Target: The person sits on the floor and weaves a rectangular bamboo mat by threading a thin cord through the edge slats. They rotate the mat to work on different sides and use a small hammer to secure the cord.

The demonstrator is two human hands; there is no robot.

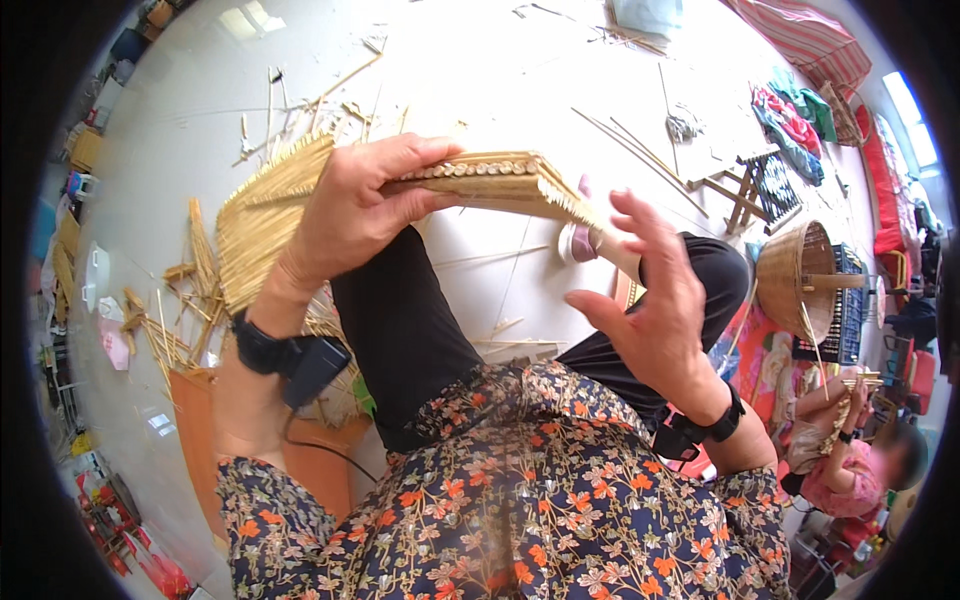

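My left hand (345, 205) pinches a thick plaited straw piece (490, 184) between thumb and fingers, above my knees. Its upper edge shows a row of rounded, pale stem folds, and its right end slopes down with a jagged edge. A broad, fan-like yellow straw part (262, 215) with a serrated rim spreads behind and left of that hand; whether the two are one piece is hidden by the hand. Just right of the straw piece's end, my right hand (655, 300) is raised with thumb and fingers apart, holding nothing and slightly blurred.
Loose straw stalks (205, 265) lie on the pale floor at left, with long thin sticks (640, 160) ahead. At right are a wicker basket (795, 280), a dark crate (847, 310), a small folding stool (745, 195) and another person (850, 470) holding straw.
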